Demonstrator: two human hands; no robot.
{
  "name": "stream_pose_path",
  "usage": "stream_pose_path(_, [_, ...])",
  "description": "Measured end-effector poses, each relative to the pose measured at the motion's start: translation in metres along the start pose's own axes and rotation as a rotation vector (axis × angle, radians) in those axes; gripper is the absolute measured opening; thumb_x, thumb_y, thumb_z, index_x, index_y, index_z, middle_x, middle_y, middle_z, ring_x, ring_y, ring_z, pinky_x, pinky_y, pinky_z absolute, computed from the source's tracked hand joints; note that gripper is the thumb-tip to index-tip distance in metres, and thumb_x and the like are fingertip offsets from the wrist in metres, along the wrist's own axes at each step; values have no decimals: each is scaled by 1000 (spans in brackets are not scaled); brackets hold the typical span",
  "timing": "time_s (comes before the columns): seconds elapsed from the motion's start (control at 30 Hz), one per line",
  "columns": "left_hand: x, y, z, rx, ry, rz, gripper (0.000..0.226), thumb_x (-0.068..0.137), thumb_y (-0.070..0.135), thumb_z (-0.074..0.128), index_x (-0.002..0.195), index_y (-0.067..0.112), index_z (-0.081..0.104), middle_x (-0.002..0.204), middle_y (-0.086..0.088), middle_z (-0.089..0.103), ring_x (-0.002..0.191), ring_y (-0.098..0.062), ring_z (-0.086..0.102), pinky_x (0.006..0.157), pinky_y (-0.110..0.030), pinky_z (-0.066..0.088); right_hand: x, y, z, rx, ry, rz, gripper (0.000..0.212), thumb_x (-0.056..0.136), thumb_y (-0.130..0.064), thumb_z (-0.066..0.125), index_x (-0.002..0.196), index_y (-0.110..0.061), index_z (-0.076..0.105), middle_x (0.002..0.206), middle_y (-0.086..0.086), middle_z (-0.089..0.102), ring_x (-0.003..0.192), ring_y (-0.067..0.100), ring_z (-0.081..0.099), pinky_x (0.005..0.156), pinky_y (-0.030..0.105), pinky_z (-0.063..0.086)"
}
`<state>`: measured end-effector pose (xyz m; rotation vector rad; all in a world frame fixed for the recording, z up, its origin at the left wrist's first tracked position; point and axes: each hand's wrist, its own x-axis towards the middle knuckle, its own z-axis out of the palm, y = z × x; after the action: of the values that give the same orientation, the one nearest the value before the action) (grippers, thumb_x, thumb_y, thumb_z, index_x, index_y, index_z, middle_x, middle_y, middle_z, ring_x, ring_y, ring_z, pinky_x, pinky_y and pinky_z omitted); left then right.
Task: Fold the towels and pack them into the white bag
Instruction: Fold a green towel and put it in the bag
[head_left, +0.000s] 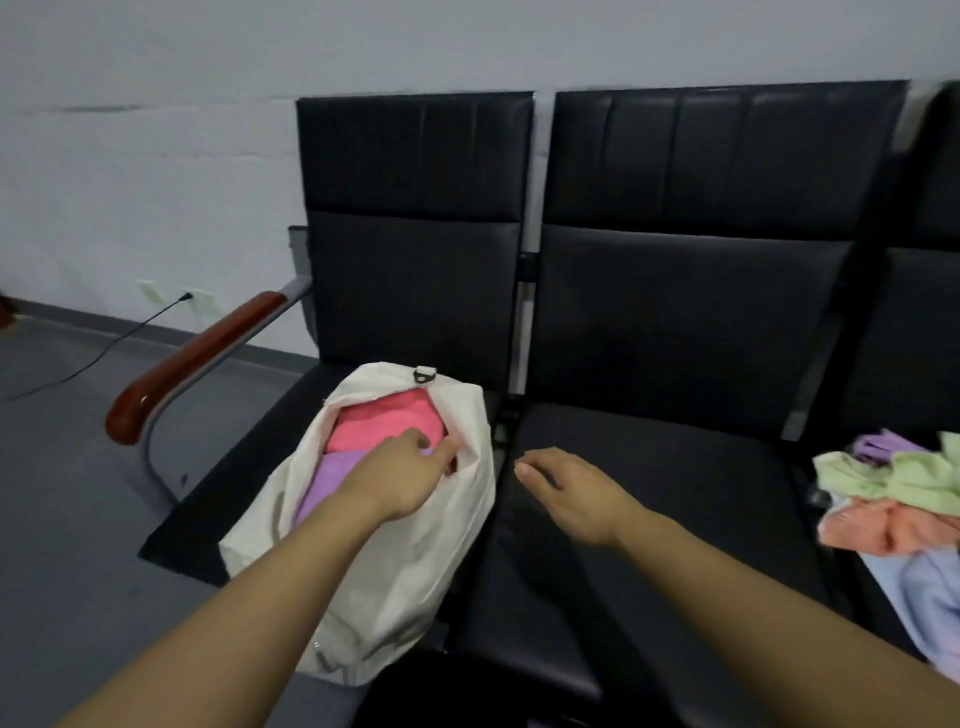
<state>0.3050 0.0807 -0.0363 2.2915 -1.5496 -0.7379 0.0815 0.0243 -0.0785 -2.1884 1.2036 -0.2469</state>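
Pale wall behind, grey floor, a row of black padded seats in front. On the seat left of the middle one, the white bag, mouth open, with a pink towel and a purple towel already inside. Left hand reaching into that mouth, fingers lying loose on the towels, gripping nothing visible. Right hand just right of the bag, above the middle seat, spread and holding nothing. Well to the bag's right, a crumpled heap of unfolded towels. Probably light, soft, limp; best pinched at two corners to shake flat.
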Motion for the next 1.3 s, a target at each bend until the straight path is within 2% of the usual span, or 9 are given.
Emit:
stream_pose_path(0.13, [-6, 77, 68, -4, -75, 240, 62, 99, 63, 44, 147, 24, 45, 147, -4, 45, 134, -24, 49, 113, -37, 38, -53, 63, -48, -48, 57, 156, 47, 106, -48, 37, 142, -21, 51, 145, -1, 52, 132, 16, 49, 111, 32, 37])
stream_pose_path(0.33, [-28, 202, 175, 143, -317, 460, 71, 100, 67, 35, 159, 29, 24, 168, 1, 14, 152, -24, 23, 121, -42, 26, -151, 179, -96, -98, 184, 434, 48, 104, -49, 40, 141, -20, 52, 144, 4, 53, 131, 22, 51, 109, 35, 39])
stream_pose_path(0.6, [-33, 306, 292, 160, -470, 518, 73, 101, 65, 37, 160, 27, 20, 166, -2, 19, 147, -26, 35, 117, -40, 34, -234, 308, -122, -79, 248, 683, 51, 105, -47, 36, 145, -18, 48, 151, 5, 45, 134, 27, 47, 110, 42, 39])
stream_pose_path(0.77, [-7, 345, 342, 163, -460, 549, 61, 102, 62, 38, 153, 31, 29, 150, -4, 39, 129, -25, 52, 100, -36, 44, -239, 376, -134, -107, 266, 734, 52, 107, -42, 36, 152, -18, 39, 162, 8, 27, 144, 30, 33, 117, 39, 31])
stream_pose_path(0.83, [13, 362, 363, 165, -415, 563, 59, 101, 60, 39, 152, 30, 31, 145, -4, 42, 124, -26, 54, 100, -39, 47, -237, 403, -144, -137, 314, 759, 53, 106, -45, 37, 153, -21, 37, 165, 9, 18, 147, 31, 28, 117, 39, 28])
stream_pose_path(1.0, [75, 397, 409, -17, -324, 382, 70, 99, 54, 50, 155, 14, 34, 148, -11, 45, 131, -29, 51, 102, -36, 43, -230, 467, -174, -167, 450, 866, 62, 103, -52, 39, 157, -28, 23, 166, 15, 7, 152, 35, 14, 122, 46, 21])
stream_pose_path(1.1, [109, 404, 427, -85, -242, 243, 63, 99, 49, 55, 143, 5, 47, 140, -14, 55, 125, -32, 56, 95, -33, 44, -228, 494, -189, -118, 606, 964, 71, 99, -57, 45, 156, -22, 22, 158, 16, 30, 143, 39, 33, 112, 51, 31])
stream_pose_path(1.23, [140, 405, 446, -207, -250, 65, 69, 96, 50, 62, 142, 0, 49, 139, -14, 57, 123, -35, 58, 97, -35, 47, -225, 512, -187, -62, 634, 1045, 67, 97, -63, 44, 146, -16, 41, 135, 14, 54, 122, 37, 51, 98, 47, 40])
stream_pose_path(1.3, [149, 403, 456, -279, -282, 27, 58, 93, 49, 66, 125, 1, 63, 125, -15, 67, 110, -35, 65, 95, -41, 54, -223, 513, -184, -33, 654, 1018, 53, 98, -58, 49, 128, -15, 58, 119, 10, 63, 110, 33, 58, 86, 42, 44])
